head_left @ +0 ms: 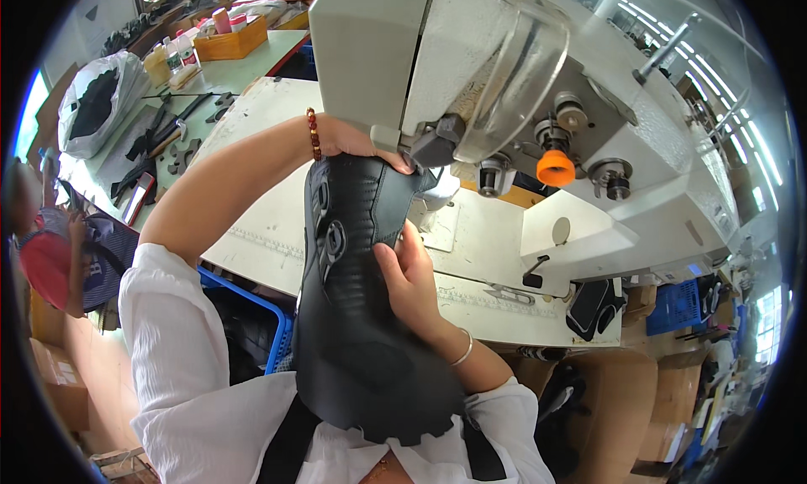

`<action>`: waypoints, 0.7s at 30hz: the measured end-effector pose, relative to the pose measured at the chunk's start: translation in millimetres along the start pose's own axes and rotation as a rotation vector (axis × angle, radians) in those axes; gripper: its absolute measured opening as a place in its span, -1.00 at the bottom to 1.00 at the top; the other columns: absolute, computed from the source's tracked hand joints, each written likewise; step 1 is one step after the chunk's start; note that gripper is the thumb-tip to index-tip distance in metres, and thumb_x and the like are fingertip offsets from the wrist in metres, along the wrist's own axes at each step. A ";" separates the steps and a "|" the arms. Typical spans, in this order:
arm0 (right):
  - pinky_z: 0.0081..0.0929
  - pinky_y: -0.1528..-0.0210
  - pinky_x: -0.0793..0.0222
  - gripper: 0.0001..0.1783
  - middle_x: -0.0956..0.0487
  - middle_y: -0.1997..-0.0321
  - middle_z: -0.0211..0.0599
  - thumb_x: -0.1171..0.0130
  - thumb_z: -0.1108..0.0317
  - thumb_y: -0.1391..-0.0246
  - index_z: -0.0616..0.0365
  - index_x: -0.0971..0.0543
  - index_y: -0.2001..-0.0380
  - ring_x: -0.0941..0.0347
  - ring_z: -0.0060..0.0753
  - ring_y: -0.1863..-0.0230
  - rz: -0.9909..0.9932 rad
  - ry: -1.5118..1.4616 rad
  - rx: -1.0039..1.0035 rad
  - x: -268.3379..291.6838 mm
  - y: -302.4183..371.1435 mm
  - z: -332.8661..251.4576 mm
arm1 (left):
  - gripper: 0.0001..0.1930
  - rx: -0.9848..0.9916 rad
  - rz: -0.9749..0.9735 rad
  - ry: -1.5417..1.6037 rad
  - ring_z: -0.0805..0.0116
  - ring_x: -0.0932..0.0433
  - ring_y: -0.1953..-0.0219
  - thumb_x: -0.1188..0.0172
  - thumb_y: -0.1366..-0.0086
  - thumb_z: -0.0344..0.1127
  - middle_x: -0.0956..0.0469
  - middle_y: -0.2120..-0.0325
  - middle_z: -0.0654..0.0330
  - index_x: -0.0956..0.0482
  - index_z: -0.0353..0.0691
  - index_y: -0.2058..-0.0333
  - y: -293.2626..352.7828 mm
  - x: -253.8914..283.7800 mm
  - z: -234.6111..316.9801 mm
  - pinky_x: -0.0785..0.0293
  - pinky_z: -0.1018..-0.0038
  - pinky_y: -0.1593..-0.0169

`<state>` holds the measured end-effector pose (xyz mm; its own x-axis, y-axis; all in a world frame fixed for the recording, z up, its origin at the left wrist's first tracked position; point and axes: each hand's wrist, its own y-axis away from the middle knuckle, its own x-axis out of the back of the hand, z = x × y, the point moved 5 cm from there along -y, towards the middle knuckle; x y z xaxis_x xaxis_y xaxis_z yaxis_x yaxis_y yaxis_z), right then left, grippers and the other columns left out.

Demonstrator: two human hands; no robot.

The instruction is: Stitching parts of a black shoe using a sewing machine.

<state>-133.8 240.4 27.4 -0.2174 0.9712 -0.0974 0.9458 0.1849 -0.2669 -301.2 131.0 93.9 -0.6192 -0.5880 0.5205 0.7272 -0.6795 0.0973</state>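
The surface (261,232) is a pale, off-white worktop that runs from the upper left to the lower right, with a ruler strip along its near edge. A big grey sewing machine (538,89) stands on it and fills the upper right. A small black lever (535,274) sits by the machine's base. Beyond it lies a second, greenish surface (244,72) carrying dark shoe pieces (155,139), what look like metal tools, an orange box (231,40) and a white bag (97,102).
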 end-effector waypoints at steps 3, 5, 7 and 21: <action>-0.76 0.41 -0.08 -0.50 -0.28 0.48 -0.59 -0.03 0.48 -0.21 0.31 -0.20 -0.19 -0.12 -0.79 0.47 -0.002 -0.121 -0.015 -2.3 -0.5 -7.4 | -0.64 -0.090 -0.019 -0.121 0.33 -0.52 0.11 -0.25 -0.18 -0.33 -0.55 0.11 0.15 -0.51 -0.27 0.04 0.2 -2.8 -5.7 -0.48 0.39 -0.03; -0.76 0.38 -0.11 -0.51 -0.33 0.43 -0.56 -0.02 0.49 -0.21 0.31 -0.21 -0.19 -0.15 -0.79 0.44 -0.028 -0.075 -0.059 3.8 0.0 -8.5 | -0.65 -0.039 -0.028 0.152 0.31 -0.51 0.09 -0.17 -0.24 -0.35 -0.54 0.09 0.14 -0.48 -0.29 0.01 3.3 1.3 -11.8 -0.47 0.39 -0.05; -0.77 0.34 -0.14 -0.52 -0.37 0.39 -0.54 -0.01 0.50 -0.21 0.31 -0.21 -0.18 -0.19 -0.80 0.41 -0.055 -0.026 -0.103 7.0 -0.4 -9.4 | -0.67 0.011 -0.033 0.427 0.30 -0.51 0.07 -0.09 -0.29 -0.38 -0.52 0.07 0.12 -0.45 -0.30 -0.02 6.0 0.4 -8.5 -0.46 0.38 -0.08; -0.77 0.17 -0.24 -0.52 -0.47 0.25 -0.46 0.01 0.55 -0.21 0.33 -0.20 -0.19 -0.30 -0.78 0.31 -0.071 -0.156 -0.092 13.9 -9.9 -8.4 | -0.59 -0.310 -0.002 -0.051 0.35 -0.50 0.02 -0.08 -0.29 -0.27 -0.48 -0.01 0.14 -0.40 -0.27 -0.09 23.4 5.0 25.8 -0.45 0.38 -0.08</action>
<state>-144.1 253.3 36.7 -0.3124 0.9216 -0.2303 0.9432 0.2723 -0.1902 -279.6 123.5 120.7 -0.5989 -0.5695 0.5630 0.5963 -0.7864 -0.1611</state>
